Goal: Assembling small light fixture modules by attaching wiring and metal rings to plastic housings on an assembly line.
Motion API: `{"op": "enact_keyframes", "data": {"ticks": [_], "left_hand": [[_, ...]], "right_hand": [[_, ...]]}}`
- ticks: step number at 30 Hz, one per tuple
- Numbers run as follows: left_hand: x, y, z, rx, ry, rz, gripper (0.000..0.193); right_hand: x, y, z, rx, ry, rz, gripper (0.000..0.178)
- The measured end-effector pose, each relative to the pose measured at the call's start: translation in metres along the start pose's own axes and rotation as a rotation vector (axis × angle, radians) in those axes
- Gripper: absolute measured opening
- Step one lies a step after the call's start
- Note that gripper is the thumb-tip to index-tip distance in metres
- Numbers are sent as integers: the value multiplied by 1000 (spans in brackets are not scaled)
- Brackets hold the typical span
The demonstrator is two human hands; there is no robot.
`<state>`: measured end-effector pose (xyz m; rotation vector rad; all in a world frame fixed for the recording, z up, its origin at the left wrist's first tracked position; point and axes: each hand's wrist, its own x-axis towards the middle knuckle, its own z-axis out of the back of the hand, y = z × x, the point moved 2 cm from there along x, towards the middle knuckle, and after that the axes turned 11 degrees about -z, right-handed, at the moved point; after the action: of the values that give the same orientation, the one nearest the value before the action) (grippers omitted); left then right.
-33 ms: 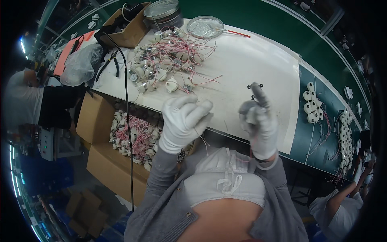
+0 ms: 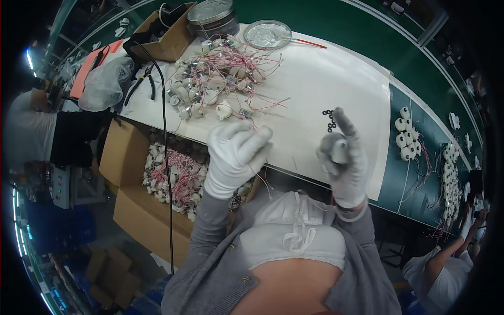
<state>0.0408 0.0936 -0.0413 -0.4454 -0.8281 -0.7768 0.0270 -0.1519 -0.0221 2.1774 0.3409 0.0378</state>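
One curled left hand [image 2: 235,157] of ours sits just nearside of the heap of wired parts [image 2: 210,96], a thin wire [image 2: 268,185] beside it — whether gripped, we cannot tell. Right of that heap, our right hand [image 2: 348,170] extends its index finger near small black rings [image 2: 329,127], other fingers bent — contents unclear.

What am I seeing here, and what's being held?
No machine: these are a person's own left hand and right hand, in pale gloves. The camera sits on their head and looks down; its fisheye lens bends straight edges. On the white worktop lie a heap of white parts with pink wires, pliers, small black rings and a clear dish. The right hand seems to hold a small pale part. A thin wire hangs by the left hand, whose grip I cannot make out.
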Motion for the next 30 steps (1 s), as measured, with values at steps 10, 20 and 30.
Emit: {"op": "enact_keyframes", "data": {"ticks": [10, 20, 30], "left_hand": [[16, 61, 34, 484, -131, 227, 34], [34, 15, -16, 224, 391, 231, 62], [-3, 34, 75, 227, 482, 357, 73]], "right_hand": [[-48, 85, 67, -675, -437, -146, 39], [8, 80, 85, -2084, -427, 351, 29], [27, 90, 63, -2015, -416, -220, 28]]}}
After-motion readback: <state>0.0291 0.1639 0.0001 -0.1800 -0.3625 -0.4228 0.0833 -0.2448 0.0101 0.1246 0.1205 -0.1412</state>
